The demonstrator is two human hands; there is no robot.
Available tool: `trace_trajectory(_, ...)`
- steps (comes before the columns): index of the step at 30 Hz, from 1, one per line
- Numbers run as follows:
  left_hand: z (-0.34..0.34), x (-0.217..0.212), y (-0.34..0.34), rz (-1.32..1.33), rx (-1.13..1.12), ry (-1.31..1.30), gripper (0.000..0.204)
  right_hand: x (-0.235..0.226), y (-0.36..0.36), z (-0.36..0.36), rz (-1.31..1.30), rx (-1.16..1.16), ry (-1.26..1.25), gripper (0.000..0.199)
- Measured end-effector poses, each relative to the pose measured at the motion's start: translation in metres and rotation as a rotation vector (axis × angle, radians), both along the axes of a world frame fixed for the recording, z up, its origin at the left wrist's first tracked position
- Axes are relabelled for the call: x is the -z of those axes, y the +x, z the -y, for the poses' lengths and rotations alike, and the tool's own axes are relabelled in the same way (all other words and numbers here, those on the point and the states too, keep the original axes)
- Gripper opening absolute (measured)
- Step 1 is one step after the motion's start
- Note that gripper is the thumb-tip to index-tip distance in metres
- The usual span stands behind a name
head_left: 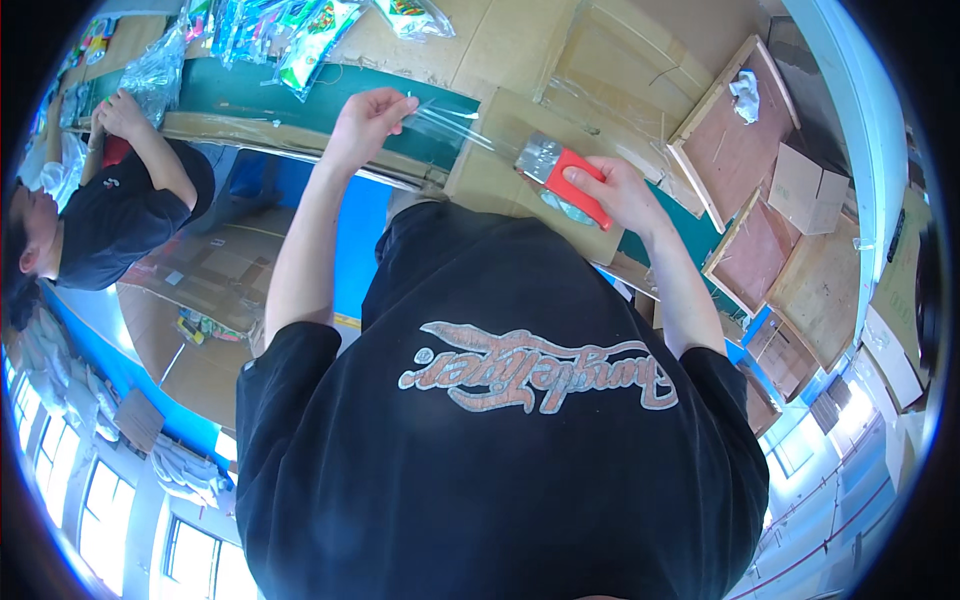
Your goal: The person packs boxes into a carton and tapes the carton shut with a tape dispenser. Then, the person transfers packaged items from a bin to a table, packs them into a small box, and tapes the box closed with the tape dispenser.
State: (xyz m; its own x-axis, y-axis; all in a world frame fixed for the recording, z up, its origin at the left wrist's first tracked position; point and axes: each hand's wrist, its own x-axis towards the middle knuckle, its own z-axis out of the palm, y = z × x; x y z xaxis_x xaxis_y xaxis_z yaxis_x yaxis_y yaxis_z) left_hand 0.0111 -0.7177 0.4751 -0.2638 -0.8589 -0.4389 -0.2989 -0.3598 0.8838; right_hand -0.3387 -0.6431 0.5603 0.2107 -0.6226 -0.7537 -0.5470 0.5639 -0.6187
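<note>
My right hand (625, 195) grips a red tape dispenser (578, 180) with a metal front edge, thumb along its side. From it a strip of clear tape (460, 130) stretches leftward to my left hand (370, 125), whose thumb and forefinger pinch its free end. Beneath the dispenser and the strip lies brown cardboard (490, 190) on a green work surface (240, 95). Part of a clear roll shows under the dispenser. Whether the tape touches the cardboard, I cannot tell.
Clear bags of colourful goods (310, 50) lie along the far side. At the left a co-worker in a black shirt (125, 225) handles a clear bag (155, 75). Wooden trays (735, 130) and a small carton (808, 190) stand to the right.
</note>
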Motion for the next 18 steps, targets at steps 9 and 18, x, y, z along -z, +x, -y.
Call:
trace_trajectory(9,-0.037,0.068,-0.010,-0.227,-0.062,0.200,0.027,-0.002,-0.003,0.001,-0.177,-0.062,-0.033,0.045)
trace_trajectory(18,-0.053,0.076,-0.045,-0.068,-0.049,0.565,0.037,-0.003,0.001,0.000,-0.170,-0.067,-0.012,0.044)
